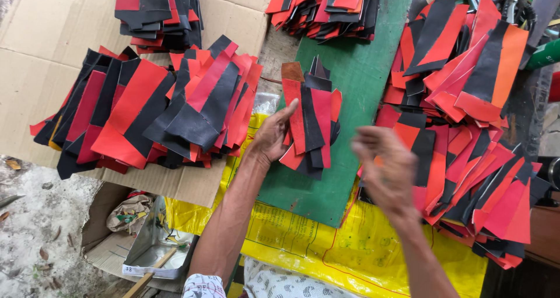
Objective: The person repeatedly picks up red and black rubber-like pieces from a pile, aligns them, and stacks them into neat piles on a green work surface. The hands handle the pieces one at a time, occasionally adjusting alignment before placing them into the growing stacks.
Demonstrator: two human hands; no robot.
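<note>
My left hand (273, 136) grips a fanned bundle of red and black leather pieces (310, 123) over a green board (361, 70). My right hand (386, 171) hovers blurred to the right of the bundle with fingers curled and nothing visible in it, over the edge of a big heap of red and black pieces (466, 129).
A wide pile of the same pieces (146, 108) lies on flattened cardboard (41, 47) at left. Two more stacks (160, 9) (324, 6) sit at the back. A yellow printed sack (326, 239) covers the near edge. An open box with a metal tray (146, 248) stands lower left.
</note>
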